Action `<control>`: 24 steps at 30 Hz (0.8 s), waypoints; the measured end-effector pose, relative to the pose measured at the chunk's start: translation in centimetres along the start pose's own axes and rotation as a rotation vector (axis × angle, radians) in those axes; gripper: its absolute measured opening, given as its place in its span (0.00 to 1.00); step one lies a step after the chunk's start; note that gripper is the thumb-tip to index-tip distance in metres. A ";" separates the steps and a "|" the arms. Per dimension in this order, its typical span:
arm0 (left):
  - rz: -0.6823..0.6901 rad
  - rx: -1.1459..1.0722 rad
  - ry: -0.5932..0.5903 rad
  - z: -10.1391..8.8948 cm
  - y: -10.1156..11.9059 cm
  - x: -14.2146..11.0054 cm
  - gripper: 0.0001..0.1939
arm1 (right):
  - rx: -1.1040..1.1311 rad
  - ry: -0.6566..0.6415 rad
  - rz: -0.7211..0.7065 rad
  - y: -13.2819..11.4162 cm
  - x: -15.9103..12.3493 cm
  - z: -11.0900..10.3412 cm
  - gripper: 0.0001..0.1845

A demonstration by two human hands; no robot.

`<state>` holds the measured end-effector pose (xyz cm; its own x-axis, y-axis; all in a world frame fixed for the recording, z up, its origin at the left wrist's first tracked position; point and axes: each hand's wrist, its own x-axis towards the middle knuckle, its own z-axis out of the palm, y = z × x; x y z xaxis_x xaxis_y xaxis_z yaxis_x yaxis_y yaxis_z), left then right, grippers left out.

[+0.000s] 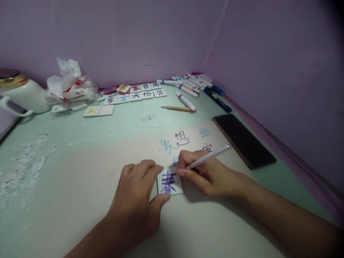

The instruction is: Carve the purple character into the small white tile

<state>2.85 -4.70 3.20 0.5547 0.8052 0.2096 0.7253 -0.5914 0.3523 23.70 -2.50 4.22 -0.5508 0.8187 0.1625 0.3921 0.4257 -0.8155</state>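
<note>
A small white square tile (177,187) with a thick purple character on its face lies flat on the cream sheet. My left hand (137,193) is closed on the tile's left side, with fingers at the top corner and the thumb along the lower edge. My right hand (204,172) grips a slim, pale pen-shaped tool (211,155), slanting up to the right. Its dark, thin tip meets the tile's face beside the purple strokes; whether it is a pen or a blade I cannot tell.
Character tiles (135,96) stand in rows at the back. White markers (185,84), a wooden-handled carving tool (178,108) and a dark phone (244,141) lie right. Left are a white mug (29,91), a tissue pack (72,89) and scattered shavings (25,168). Purple fabric walls enclose the table.
</note>
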 end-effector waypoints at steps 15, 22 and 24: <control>0.012 0.030 0.021 0.1 -0.1 -0.1 0.18 | 0.083 0.034 0.010 0.4 -0.3 0.1 0.11; 0.025 0.045 0.027 0.3 -0.2 -0.1 0.19 | 0.105 0.026 0.037 0.5 -0.3 -0.2 0.11; 0.026 0.046 0.025 0.3 -0.2 -0.1 0.19 | 0.103 0.025 0.044 0.6 -0.3 -0.2 0.11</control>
<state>2.76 -4.67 2.85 0.5635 0.7903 0.2407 0.7293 -0.6127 0.3045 24.23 -2.41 3.80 -0.5158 0.8456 0.1376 0.3369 0.3479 -0.8749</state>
